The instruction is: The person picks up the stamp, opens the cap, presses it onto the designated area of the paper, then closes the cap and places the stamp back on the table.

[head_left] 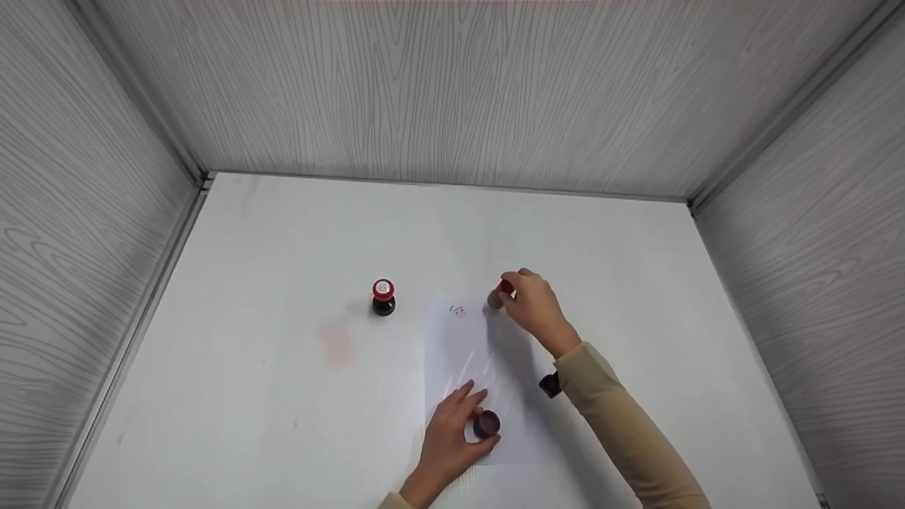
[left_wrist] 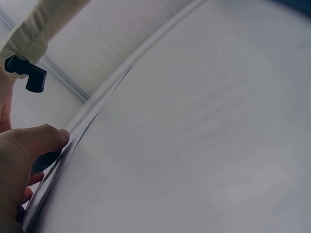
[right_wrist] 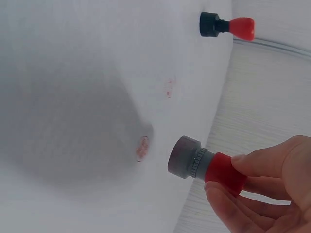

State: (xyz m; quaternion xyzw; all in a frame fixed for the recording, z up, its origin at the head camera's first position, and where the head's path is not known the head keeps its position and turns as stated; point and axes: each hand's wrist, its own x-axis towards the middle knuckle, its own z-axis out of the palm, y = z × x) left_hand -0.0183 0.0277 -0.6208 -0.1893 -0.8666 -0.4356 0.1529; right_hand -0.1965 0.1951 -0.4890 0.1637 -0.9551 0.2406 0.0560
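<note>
My right hand pinches the red handle of a round stamp between thumb and fingers. The stamp is tilted, its grey base just off the white paper sheet. A reddish imprint lies close to that base, and a fainter imprint is farther along the sheet. Low on the paper, my left hand holds a dark round cap between thumb and index finger, its hollow facing up. In the left wrist view the thumb hides part of that cap.
A second stamp, red on top with a black base, stands left of the paper. A pale pink smudge marks the white table. Grey wood-grain panels enclose the table. A black device is strapped at the right sleeve.
</note>
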